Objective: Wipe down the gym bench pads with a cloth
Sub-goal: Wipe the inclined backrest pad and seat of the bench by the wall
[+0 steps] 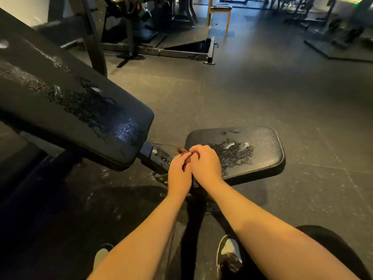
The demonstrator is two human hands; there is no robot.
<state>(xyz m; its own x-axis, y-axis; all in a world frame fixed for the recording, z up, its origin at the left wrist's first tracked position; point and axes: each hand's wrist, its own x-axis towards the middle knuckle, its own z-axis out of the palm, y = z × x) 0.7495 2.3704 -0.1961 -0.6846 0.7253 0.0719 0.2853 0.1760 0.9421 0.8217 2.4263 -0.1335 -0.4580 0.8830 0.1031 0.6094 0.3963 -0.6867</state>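
Note:
The black inclined back pad (80,98) fills the left side, streaked with wet patches. The smaller black seat pad (260,150) lies lower in the middle and has a wet blotch on its near half. My left hand (178,172) and my right hand (205,164) meet over the gap between the pads, at the seat pad's left end. Both have curled fingers closed on a small dark reddish cloth (180,150). Only its tip sticks out; the rest is hidden by my fingers.
The bench's metal frame bar (155,156) joins the two pads under my hands. My shoes (228,251) stand on the dark rubber floor (262,87). A black rack base (171,51) and a wooden chair (219,11) stand farther back, with more machines at the far right.

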